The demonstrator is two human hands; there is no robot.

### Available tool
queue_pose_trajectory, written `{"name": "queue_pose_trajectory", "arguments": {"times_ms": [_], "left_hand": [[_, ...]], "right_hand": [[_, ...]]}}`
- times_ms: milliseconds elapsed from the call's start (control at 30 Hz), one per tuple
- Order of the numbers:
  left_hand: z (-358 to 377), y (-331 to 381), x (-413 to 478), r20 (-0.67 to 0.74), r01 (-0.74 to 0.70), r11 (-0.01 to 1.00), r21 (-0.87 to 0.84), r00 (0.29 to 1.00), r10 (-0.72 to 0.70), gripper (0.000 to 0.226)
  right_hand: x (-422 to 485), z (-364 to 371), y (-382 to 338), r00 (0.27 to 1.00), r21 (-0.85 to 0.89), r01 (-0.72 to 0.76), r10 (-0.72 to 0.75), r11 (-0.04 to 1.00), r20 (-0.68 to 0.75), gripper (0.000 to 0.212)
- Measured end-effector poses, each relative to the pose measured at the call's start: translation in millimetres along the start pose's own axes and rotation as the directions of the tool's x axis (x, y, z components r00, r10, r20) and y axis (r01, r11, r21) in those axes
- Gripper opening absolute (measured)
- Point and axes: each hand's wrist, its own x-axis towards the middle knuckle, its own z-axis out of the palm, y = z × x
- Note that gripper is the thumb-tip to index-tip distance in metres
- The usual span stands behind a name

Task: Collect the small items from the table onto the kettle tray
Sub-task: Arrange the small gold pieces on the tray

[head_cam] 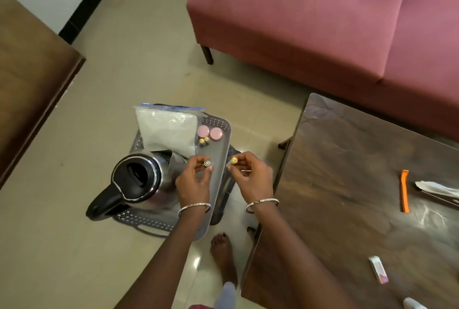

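Note:
A grey perforated tray [218,122] stands on the floor, left of the dark wooden table [347,159]. On the tray stand a steel kettle [146,179], a clear bag of white powder [169,129], two pink round lids [210,132] and two small batteries [204,140]. My left hand [195,179] pinches a small battery [207,163] above the tray. My right hand [250,174] pinches a yellow-ended battery [234,160] over the tray's right edge. Still on the table lie an orange strip [404,190], a white wrapper [437,188] and a small white packet [378,269].
A maroon sofa [323,18] stands behind the table and tray. A brown wooden surface [29,72] fills the left side. My bare foot [223,256] rests on the tiled floor [74,246] between tray and table. Another white item [413,303] shows at the bottom right.

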Motion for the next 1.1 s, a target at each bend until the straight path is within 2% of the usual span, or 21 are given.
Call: {"name": "queue_pose_trajectory", "arguments": {"times_ms": [133,200,233,300,400,467,533,600,733,867,1100], "left_hand": [[12,-8,11,0.011,0.144,0.971,-0.192,0.989,-0.145,0.012],[22,-6,16,0.030,0.260,0.914,-0.311,0.964,-0.264,0.012],[26,-3,19,0.055,0.340,0.843,-0.417,0.935,-0.350,0.011],[33,4,27,0.138,0.482,0.624,-0.615,0.845,-0.516,0.011],[40,10,42,0.191,0.586,0.385,-0.713,0.690,-0.698,0.014],[44,14,49,0.251,0.615,0.223,-0.756,0.587,-0.769,0.006],[45,14,56,0.394,0.658,0.034,-0.753,0.491,-0.777,0.010],[43,11,64,0.502,0.701,-0.066,-0.710,0.439,-0.745,0.017],[42,3,77,0.559,0.797,-0.073,-0.599,0.350,-0.752,0.026],[47,3,80,0.581,0.800,-0.092,-0.593,0.346,-0.737,0.025],[46,1,80,0.585,0.796,-0.131,-0.592,0.312,-0.749,0.021]], "right_hand": [[18,17,1,1.000,-0.047,0.007,-0.007,0.999,-0.002,0.011],[27,26,1,1.000,-0.083,0.018,-0.018,0.996,-0.001,0.012],[32,30,1,1.000,-0.106,0.024,-0.024,0.994,0.002,0.012],[39,35,0,0.999,-0.153,0.034,-0.034,0.988,0.006,0.012],[52,46,-1,0.999,-0.209,0.051,-0.046,0.977,0.026,0.013],[57,51,-1,0.997,-0.259,0.070,-0.061,0.963,0.044,0.015],[62,56,-1,0.996,-0.308,0.075,-0.058,0.948,0.064,0.017],[68,61,0,0.994,-0.364,0.090,-0.062,0.927,0.088,0.017],[82,68,1,0.981,-0.538,0.193,-0.143,0.820,0.133,0.015],[87,73,3,0.965,-0.705,0.260,-0.191,0.660,0.177,0.008],[93,77,7,0.942,-0.809,0.328,-0.238,0.487,0.239,0.012]]}}
